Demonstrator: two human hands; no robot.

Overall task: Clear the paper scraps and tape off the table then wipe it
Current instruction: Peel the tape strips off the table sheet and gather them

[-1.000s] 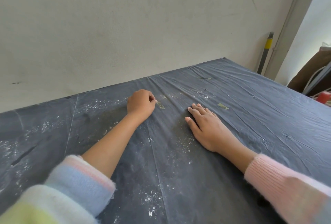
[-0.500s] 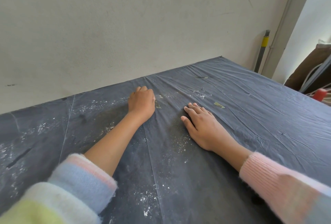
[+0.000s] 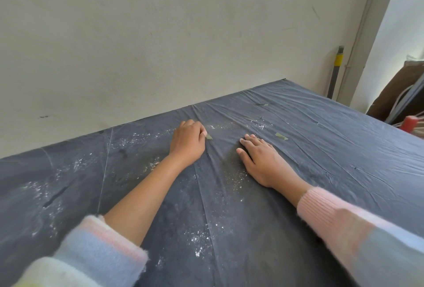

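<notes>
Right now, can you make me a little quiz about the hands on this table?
1. True or false: the right hand lies flat on the dark cover.
2. Which hand's curled fingers pinch at the tape scrap? A: left hand. B: right hand.
3. Fill in: the right arm's sleeve cuff is ___.
Key: 1 true; 2 A; 3 pink.
</notes>
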